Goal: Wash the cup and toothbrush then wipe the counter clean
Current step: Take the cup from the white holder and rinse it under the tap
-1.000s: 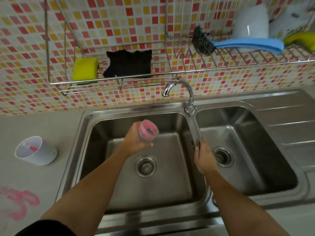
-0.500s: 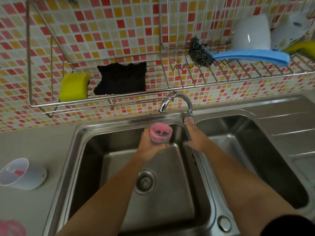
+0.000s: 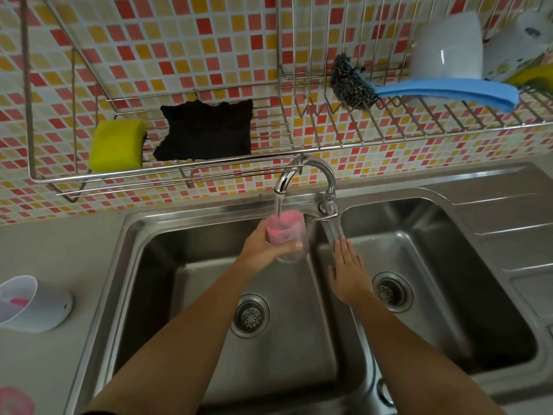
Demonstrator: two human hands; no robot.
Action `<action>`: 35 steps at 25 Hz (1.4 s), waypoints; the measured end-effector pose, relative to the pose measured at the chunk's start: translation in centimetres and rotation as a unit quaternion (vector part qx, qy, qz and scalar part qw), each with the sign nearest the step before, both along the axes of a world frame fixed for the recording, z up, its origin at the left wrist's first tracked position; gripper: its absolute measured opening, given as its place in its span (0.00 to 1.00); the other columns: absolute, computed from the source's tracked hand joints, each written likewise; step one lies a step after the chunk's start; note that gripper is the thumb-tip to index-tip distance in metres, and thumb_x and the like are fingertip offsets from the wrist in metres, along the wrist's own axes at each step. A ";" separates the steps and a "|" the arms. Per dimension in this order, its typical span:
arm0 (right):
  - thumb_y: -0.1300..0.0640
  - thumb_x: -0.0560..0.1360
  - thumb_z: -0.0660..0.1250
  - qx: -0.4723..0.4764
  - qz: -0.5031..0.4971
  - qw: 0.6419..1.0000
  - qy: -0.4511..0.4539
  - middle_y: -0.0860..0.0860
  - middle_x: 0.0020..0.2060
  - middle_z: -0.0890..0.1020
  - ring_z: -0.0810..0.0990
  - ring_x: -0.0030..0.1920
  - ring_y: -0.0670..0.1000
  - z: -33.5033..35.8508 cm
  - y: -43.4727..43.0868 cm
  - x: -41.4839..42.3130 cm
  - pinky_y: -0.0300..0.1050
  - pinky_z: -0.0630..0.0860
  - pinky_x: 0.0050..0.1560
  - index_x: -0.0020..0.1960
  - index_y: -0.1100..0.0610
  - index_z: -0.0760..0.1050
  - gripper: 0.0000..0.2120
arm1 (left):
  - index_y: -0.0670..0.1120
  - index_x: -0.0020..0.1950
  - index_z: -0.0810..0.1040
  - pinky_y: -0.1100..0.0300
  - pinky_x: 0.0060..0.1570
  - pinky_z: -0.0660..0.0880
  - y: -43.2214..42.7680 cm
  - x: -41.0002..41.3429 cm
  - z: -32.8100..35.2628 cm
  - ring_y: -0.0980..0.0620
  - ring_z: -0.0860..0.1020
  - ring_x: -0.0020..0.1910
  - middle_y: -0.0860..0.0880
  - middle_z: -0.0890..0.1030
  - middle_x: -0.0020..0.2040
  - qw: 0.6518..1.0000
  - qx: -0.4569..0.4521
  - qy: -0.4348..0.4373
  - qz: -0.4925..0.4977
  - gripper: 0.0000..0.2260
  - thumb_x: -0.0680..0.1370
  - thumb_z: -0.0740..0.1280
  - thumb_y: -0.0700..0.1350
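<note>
My left hand point(image 3: 263, 245) grips a clear cup point(image 3: 288, 235) smeared pink inside, upright under the faucet spout point(image 3: 299, 175) over the left basin. Water runs from the spout into the cup. My right hand point(image 3: 348, 272) hovers flat and empty with fingers spread over the divider between the two basins, just below the faucet lever point(image 3: 324, 217). A white holder point(image 3: 33, 304) with a pink toothbrush point(image 3: 18, 301) inside lies on the grey counter point(image 3: 59, 244) at the left. A pink smear point(image 3: 13, 401) marks the counter at the bottom left.
A steel double sink point(image 3: 419, 193) fills the middle, with a drainboard at the right. A wire rack point(image 3: 179, 172) on the tiled wall holds a yellow sponge point(image 3: 116, 145), a black cloth point(image 3: 206, 130), a steel scourer point(image 3: 351, 82), a blue cloth point(image 3: 449, 91) and white crockery point(image 3: 449, 46).
My right hand went to the faucet lever and has drawn back over the divider. Water now runs. My left hand raised the cup under the spout.
</note>
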State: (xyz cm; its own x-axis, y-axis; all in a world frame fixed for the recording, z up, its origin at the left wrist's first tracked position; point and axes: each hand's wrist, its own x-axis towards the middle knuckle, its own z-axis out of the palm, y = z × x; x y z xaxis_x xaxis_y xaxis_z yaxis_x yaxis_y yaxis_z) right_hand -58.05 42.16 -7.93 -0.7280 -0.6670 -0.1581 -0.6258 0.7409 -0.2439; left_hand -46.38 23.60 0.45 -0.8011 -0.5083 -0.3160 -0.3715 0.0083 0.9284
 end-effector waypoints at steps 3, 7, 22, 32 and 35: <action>0.54 0.79 0.51 -0.010 -0.007 1.000 -0.006 0.56 0.76 0.43 0.41 0.76 0.54 -0.4 0.1 0.2 0.52 0.46 0.75 0.76 0.61 0.41 0.30 | 0.59 0.55 0.77 0.50 0.61 0.74 -0.4 0.5 -0.4 0.53 0.79 0.55 0.54 0.82 0.53 0.998 -0.021 -0.043 -0.040 0.26 0.60 0.80 0.45; 0.56 0.79 0.51 -0.025 -0.007 1.000 -0.001 0.56 0.76 0.44 0.42 0.76 0.54 -0.7 0.3 0.1 0.53 0.48 0.76 0.76 0.60 0.42 0.30 | 0.56 0.57 0.75 0.51 0.59 0.75 -1.1 1.3 -0.6 0.53 0.79 0.56 0.54 0.80 0.54 0.997 -0.048 -0.055 -0.034 0.30 0.58 0.80 0.47; 0.58 0.81 0.51 -0.165 -0.022 0.982 -0.086 0.57 0.75 0.56 0.52 0.75 0.52 -0.1 0.4 -1.1 0.43 0.48 0.74 0.74 0.62 0.55 0.23 | 0.54 0.59 0.71 0.55 0.56 0.75 -1.4 1.3 0.1 0.53 0.77 0.55 0.54 0.78 0.55 0.995 -0.047 -0.041 -0.075 0.33 0.59 0.81 0.42; 0.69 0.71 0.64 -0.121 0.080 0.989 -0.035 0.54 0.72 0.63 0.63 0.71 0.56 5.8 -5.5 -5.5 0.53 0.67 0.68 0.71 0.52 0.62 0.31 | 0.62 0.53 0.72 0.56 0.54 0.76 -1.5 0.5 0.7 0.53 0.76 0.56 0.54 0.77 0.56 0.996 -0.040 -0.025 -0.073 0.31 0.58 0.80 0.40; 0.64 0.72 0.66 -0.042 0.124 0.991 -0.023 0.57 0.71 0.64 0.64 0.70 0.57 5.5 -6.2 -5.9 0.51 0.67 0.67 0.68 0.55 0.66 0.25 | 0.57 0.59 0.71 0.48 0.59 0.76 -1.9 0.6 0.3 0.51 0.76 0.58 0.53 0.78 0.57 0.997 -0.040 -0.030 -0.052 0.37 0.54 0.81 0.46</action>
State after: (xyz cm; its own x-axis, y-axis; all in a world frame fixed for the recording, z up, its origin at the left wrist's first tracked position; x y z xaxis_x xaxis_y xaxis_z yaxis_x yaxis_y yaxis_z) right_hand -63.94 35.98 -2.40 -0.5336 -0.8366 -0.1243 -0.7725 0.5419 -0.3310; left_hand -45.76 21.67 0.79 -0.8316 -0.4489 -0.3271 -0.4196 0.1220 0.8995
